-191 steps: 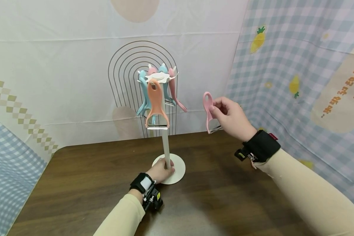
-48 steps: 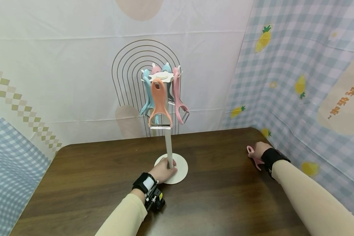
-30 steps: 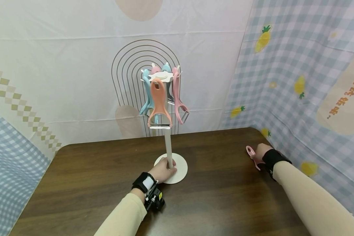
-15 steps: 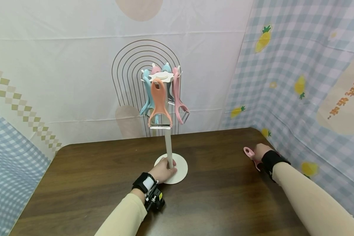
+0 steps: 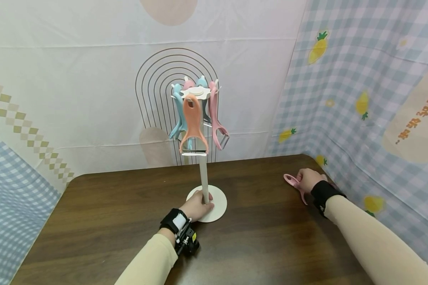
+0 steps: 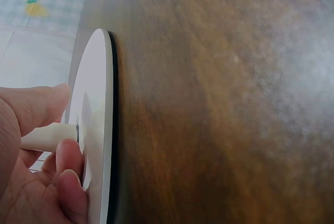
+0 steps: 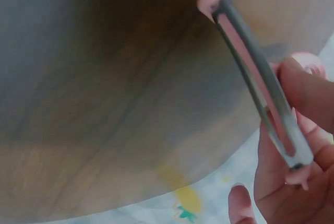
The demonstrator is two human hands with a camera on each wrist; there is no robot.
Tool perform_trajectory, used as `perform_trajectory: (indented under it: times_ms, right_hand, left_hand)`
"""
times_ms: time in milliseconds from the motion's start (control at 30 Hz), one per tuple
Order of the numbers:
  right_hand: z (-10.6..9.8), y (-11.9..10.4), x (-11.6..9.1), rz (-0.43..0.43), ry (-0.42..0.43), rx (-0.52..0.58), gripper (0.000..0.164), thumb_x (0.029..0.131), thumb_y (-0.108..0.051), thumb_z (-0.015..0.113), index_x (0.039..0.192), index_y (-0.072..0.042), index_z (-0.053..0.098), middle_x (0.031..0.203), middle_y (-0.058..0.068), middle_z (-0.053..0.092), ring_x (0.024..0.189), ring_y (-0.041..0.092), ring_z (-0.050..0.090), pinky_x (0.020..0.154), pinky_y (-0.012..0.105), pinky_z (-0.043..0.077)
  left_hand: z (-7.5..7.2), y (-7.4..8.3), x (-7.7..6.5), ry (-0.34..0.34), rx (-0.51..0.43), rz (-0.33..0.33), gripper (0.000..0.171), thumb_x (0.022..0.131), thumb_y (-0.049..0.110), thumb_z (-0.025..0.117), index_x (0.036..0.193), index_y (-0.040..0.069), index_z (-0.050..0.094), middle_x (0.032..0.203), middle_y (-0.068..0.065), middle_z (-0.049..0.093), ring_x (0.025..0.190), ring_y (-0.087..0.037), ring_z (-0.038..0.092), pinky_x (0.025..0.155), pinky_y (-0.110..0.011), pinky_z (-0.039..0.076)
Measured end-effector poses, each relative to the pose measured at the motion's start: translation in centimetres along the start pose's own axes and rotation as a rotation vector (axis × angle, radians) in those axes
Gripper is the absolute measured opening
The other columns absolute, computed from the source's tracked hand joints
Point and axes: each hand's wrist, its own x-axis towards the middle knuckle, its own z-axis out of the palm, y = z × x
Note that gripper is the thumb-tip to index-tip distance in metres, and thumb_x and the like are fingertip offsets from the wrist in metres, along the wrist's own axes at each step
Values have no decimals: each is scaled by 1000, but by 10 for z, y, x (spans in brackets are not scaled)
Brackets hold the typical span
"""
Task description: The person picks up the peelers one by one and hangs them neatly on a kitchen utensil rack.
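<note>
With thumb and fingers my left hand [image 5: 195, 206] grips the pole [image 5: 203, 174] of a white stand just above its round base [image 5: 219, 204]. The stand is upright; the left wrist view shows the fingers curled round the pole. At the right of the table my right hand [image 5: 308, 180] pinches a pink peeler [image 5: 295, 184] by its handle, the ringed end pointing left. Its metal blade [image 7: 263, 78] faces the right wrist camera. On the stand's hooks hang an orange peeler [image 5: 192, 118] in front, a blue peeler [image 5: 179, 113] and a pink peeler [image 5: 214, 114].
More blue and pink peelers hang on the stand's far side, partly hidden. The dark wooden table [image 5: 128, 221] has a rounded far edge. Behind it is a white cloth [image 5: 75, 99] with printed arches; a blue checked cloth [image 5: 342, 118] borders the right side.
My right hand held a pink peeler near the stand earlier, then was at the table's right. It has just moved slightly left with a pink peeler. The left hand has stayed on the pole.
</note>
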Motion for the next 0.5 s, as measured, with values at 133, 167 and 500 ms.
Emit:
perform_trajectory:
  times_ms: [133, 167, 500]
  right_hand:
    - [-3, -16, -1, -27, 83, 22, 16, 92, -19, 66, 90, -4, 60, 83, 9, 62, 78, 30, 58, 76, 54, 33]
    - [-5, -20, -1, -35, 103, 33, 17, 93, -21, 65, 91, -4, 60, 84, 9, 63, 78, 30, 58, 75, 52, 34]
    - [-23, -79, -7, -153, 183, 229, 24, 97, -23, 60, 101, 1, 61, 89, 13, 62, 74, 24, 56, 66, 37, 43]
  left_hand:
    - [0, 2, 0, -7, 4, -13, 14, 89, 9, 65, 99, 1, 59, 95, -11, 53, 91, -25, 51, 87, -41, 40]
    - [0, 2, 0, -8, 5, -14, 14, 89, 9, 65, 99, 1, 59, 95, -11, 53, 91, -25, 51, 87, -42, 40]
    - [0, 0, 1, -8, 4, -23, 12, 90, 9, 65, 98, 3, 59, 97, -11, 53, 92, -25, 51, 88, -43, 40]
